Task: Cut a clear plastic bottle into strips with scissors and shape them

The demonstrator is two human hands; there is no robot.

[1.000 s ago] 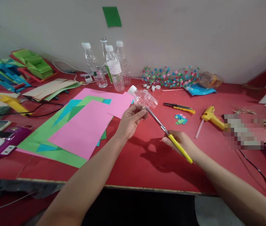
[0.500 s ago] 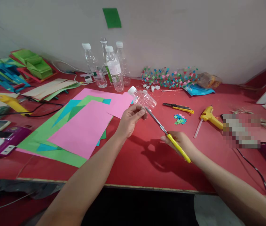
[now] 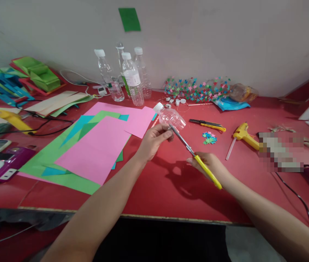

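My left hand [image 3: 156, 140] is closed in a pinch at the near side of a clear plastic bottle top [image 3: 172, 118], which lies tilted with its white cap toward the upper left. My fingers hide the pinched edge. In my right hand [image 3: 210, 163] is a pair of scissors [image 3: 190, 149] with yellow handles. Its metal blades point up and left, and their tips meet the bottle piece right beside my left fingertips. The blades look nearly closed. Pink paper [image 3: 96, 147] lies left of my left hand.
Plastic bottles [image 3: 134, 85] stand by the wall, beside a star-covered bottle [image 3: 196, 89] on its side. A utility knife [image 3: 207, 124], paper stars [image 3: 209, 138] and a yellow glue gun [image 3: 244, 136] lie to the right. A purple power strip [image 3: 12, 163] is at left.
The bottle top has shifted and turned slightly to the right, with my left hand moving a little the same way. The scissors and my right hand have stayed almost in place.
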